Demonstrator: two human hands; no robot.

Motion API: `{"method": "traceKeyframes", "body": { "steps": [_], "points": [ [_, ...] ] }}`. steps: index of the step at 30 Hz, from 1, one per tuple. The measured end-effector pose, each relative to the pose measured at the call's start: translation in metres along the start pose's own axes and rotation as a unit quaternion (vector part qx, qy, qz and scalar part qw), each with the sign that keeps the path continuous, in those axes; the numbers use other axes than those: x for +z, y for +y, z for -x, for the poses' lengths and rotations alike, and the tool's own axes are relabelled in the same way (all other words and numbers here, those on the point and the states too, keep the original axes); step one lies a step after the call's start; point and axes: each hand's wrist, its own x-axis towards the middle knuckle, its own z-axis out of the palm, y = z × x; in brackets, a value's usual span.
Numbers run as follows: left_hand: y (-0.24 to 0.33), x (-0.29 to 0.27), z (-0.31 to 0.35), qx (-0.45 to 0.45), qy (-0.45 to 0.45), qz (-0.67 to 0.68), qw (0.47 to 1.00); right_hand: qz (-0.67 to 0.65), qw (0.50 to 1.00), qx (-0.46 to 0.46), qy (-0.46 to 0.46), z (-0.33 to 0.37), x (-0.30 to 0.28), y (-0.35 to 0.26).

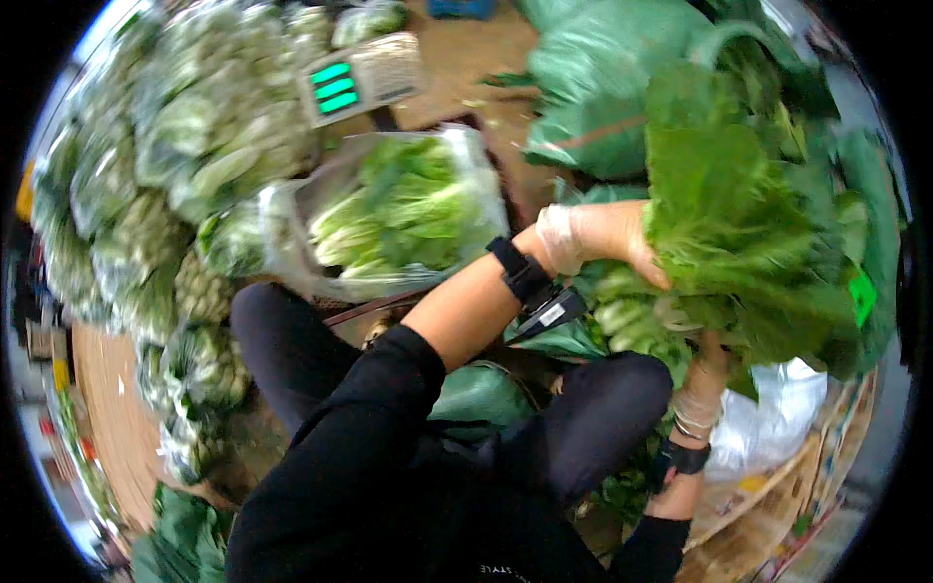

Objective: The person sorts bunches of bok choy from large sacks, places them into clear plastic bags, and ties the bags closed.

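Note:
Off to the right, my left hand (pixel 637 243) grips a large bunch of leafy greens (pixel 729 214), its thumb on the near side and the other fingers hidden by leaves. Below it, my right hand (pixel 712 367) reaches up to the underside of the same bunch near the stems; leaves cover its fingers. Pale-stemmed greens (pixel 622 316) lie beneath my left hand. To the left of my left forearm stands a crate (pixel 282 219) lined with clear plastic, with light-green leafy vegetables (pixel 398 209) inside.
A scale with a lit green display (pixel 335 89) stands behind the crate. Plastic-bagged cauliflowers (pixel 219 107) are heaped at the left. A green woven sack (pixel 603 83) sits at the back right, and a silvery plastic sheet (pixel 777 413) lies beyond my right wrist.

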Motion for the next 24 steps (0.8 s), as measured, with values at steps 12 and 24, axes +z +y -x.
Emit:
{"method": "traceKeyframes", "body": {
  "steps": [12, 24],
  "points": [
    [0.168, -0.171, 0.299, -0.238, 0.154, -0.083, 0.956, 0.003, 0.958, 0.114, -0.263, 0.018, 0.34, 0.004],
    [0.078, -0.216, 0.457, -0.55, 0.233, -0.17, 0.784, -0.246, 0.767, 0.525, -0.274, 0.051, 0.469, 0.139]
  ]
}}
